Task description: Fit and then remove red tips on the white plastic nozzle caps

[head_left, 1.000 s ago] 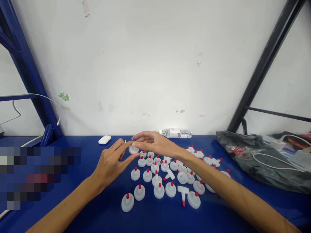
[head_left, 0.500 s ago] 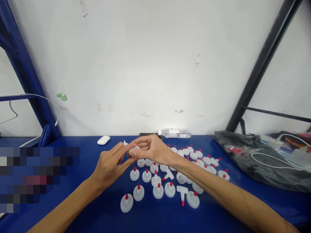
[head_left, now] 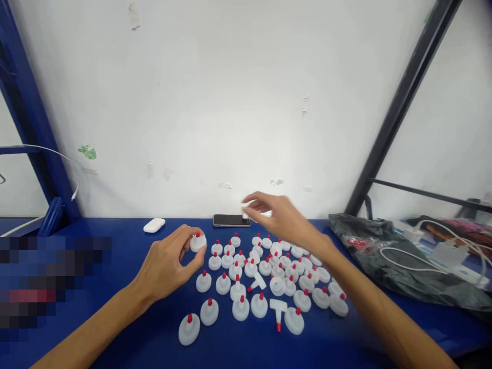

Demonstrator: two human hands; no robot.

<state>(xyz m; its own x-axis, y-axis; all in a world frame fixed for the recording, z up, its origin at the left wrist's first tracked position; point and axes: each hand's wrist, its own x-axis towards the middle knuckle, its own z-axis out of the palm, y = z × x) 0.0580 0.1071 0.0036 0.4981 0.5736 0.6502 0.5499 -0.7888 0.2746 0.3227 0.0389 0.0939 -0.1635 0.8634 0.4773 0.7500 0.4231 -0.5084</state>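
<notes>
Between the thumb and fingers of my left hand is a round white plastic nozzle cap, its small red tip pointing up. My right hand is raised at the back of the table, over the end of a phone, and slightly blurred. Its fingers are curled in a pinch, with something white at the fingertips that I cannot make out. Under and in front of both hands, many similar red-tipped caps stand on the blue table. Some, like one T-shaped piece, lie on their sides.
A white earbud case lies at the back left. To the right is a dark plastic bag with white cables on it. Blue and black metal posts flank the white wall behind.
My hands have come apart. The left keeps a nozzle cap and has turned it red tip up; the right has moved right and up, toward where the water bottle lay. The view has shifted slightly.
</notes>
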